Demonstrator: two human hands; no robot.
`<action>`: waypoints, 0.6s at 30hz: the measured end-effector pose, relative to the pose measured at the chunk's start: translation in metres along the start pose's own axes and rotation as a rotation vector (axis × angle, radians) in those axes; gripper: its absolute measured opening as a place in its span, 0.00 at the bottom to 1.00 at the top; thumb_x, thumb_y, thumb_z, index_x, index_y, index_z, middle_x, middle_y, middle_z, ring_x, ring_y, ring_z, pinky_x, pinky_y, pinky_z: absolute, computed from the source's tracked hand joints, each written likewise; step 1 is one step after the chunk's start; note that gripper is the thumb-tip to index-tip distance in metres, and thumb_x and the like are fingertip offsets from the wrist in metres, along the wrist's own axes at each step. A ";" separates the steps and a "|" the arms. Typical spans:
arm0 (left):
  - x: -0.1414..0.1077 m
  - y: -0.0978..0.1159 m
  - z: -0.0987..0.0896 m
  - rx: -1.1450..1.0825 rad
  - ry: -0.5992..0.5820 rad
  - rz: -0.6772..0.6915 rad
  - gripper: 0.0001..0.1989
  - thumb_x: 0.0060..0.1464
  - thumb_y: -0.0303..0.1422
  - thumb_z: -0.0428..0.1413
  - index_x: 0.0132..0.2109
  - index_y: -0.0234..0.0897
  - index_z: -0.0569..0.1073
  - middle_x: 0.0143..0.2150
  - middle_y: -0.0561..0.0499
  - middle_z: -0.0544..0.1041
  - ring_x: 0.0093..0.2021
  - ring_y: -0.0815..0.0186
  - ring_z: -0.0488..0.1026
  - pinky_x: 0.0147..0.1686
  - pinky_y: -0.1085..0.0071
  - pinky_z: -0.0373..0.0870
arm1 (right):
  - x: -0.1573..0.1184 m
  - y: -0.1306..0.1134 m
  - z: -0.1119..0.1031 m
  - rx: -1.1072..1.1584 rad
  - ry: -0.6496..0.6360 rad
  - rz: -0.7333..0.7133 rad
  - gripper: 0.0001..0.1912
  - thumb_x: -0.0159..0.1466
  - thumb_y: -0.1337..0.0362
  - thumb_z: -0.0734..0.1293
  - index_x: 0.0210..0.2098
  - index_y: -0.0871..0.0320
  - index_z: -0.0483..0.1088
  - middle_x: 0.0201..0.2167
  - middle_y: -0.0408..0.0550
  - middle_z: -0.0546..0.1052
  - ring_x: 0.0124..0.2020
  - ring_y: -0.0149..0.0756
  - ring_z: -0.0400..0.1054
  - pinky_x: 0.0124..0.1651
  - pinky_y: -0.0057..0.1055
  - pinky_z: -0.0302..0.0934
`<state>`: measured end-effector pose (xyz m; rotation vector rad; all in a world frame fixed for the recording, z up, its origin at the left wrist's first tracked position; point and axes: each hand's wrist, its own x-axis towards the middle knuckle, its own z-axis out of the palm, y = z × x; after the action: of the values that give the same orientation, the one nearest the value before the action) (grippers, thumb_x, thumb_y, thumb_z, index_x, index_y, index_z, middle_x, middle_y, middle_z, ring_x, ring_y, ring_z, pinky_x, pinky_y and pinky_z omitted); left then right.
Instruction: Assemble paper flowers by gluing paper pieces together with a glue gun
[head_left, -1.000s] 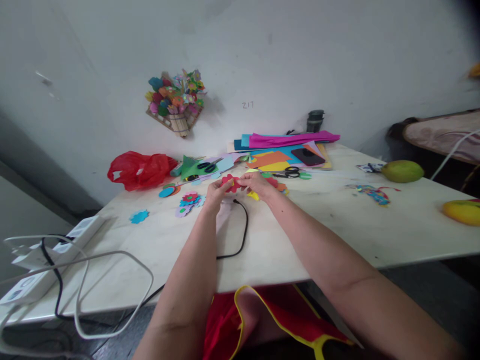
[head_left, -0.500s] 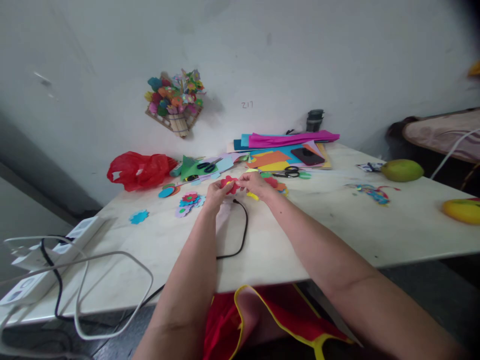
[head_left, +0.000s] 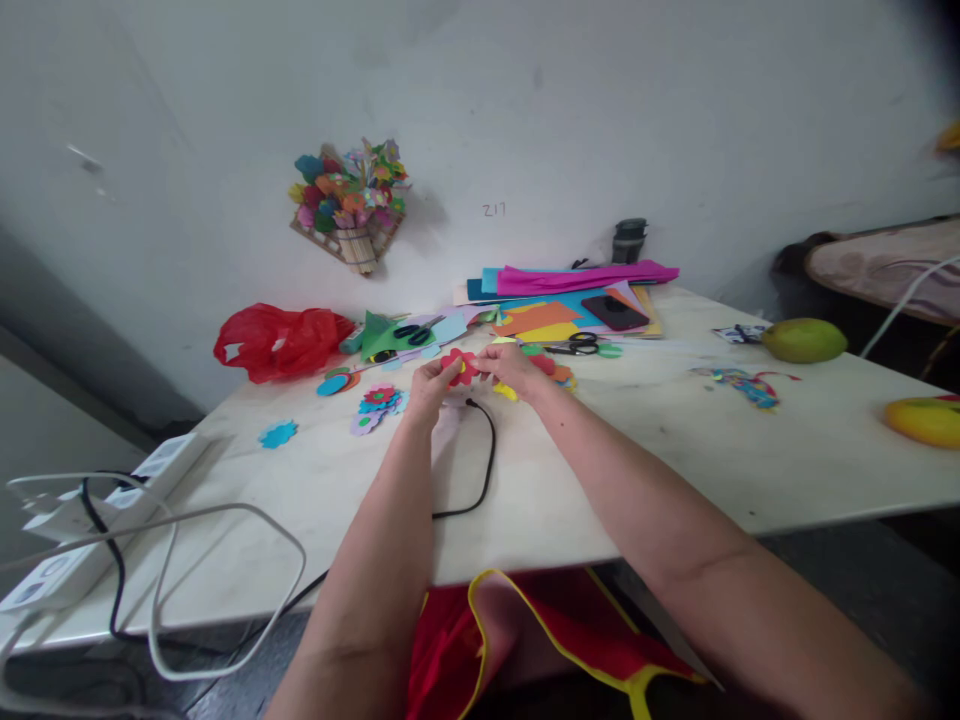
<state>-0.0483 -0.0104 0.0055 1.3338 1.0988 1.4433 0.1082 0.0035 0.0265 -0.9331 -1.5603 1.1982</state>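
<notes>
The left hand (head_left: 429, 392) and right hand (head_left: 514, 370) pinch a red paper flower (head_left: 460, 368) between their fingers over the bench (head_left: 555, 490); layered paper flowers (head_left: 379, 397) lie at its eight o'clock, black-handled scissors (head_left: 583, 345) at three.

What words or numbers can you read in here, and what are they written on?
"217", handwritten on the wall; its first mark could be a Z.
Small packet by the green fruit: printed marks, too small to read.
Red paper flower: no writing that I can see.
No other text is readable.
</notes>
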 end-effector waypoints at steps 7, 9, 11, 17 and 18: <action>-0.004 0.004 0.007 -0.023 0.018 0.020 0.20 0.38 0.48 0.64 0.26 0.33 0.74 0.22 0.52 0.73 0.22 0.71 0.65 0.24 0.74 0.57 | -0.003 -0.001 0.002 0.062 -0.033 0.089 0.07 0.52 0.70 0.68 0.19 0.60 0.67 0.18 0.42 0.72 0.20 0.25 0.63 0.22 0.22 0.54; -0.003 0.005 0.008 -0.019 0.018 0.020 0.20 0.38 0.48 0.64 0.27 0.33 0.74 0.23 0.51 0.74 0.22 0.71 0.65 0.24 0.74 0.57 | -0.004 -0.002 0.002 0.068 -0.024 0.097 0.08 0.52 0.71 0.68 0.19 0.60 0.67 0.18 0.42 0.72 0.20 0.25 0.63 0.22 0.22 0.54; -0.003 0.004 0.008 -0.006 0.026 0.024 0.20 0.38 0.48 0.64 0.26 0.33 0.74 0.22 0.52 0.73 0.22 0.72 0.64 0.24 0.74 0.57 | -0.004 -0.003 0.002 0.074 -0.022 0.106 0.08 0.53 0.71 0.67 0.18 0.60 0.67 0.18 0.42 0.72 0.20 0.24 0.63 0.22 0.21 0.54; -0.001 0.002 0.007 0.010 0.033 0.008 0.21 0.37 0.49 0.64 0.25 0.34 0.74 0.22 0.52 0.73 0.22 0.72 0.63 0.24 0.74 0.56 | -0.004 -0.003 0.002 0.082 -0.015 0.114 0.10 0.52 0.70 0.69 0.17 0.60 0.66 0.17 0.41 0.71 0.19 0.25 0.63 0.21 0.22 0.54; -0.001 0.002 0.007 0.008 0.031 0.012 0.20 0.37 0.49 0.65 0.25 0.34 0.74 0.22 0.52 0.72 0.22 0.72 0.63 0.24 0.73 0.55 | -0.004 -0.003 0.002 0.081 -0.014 0.112 0.10 0.52 0.70 0.69 0.17 0.60 0.66 0.17 0.41 0.71 0.19 0.25 0.63 0.21 0.22 0.54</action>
<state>-0.0413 -0.0120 0.0077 1.3300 1.1193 1.4740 0.1073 -0.0020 0.0286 -0.9714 -1.4753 1.3392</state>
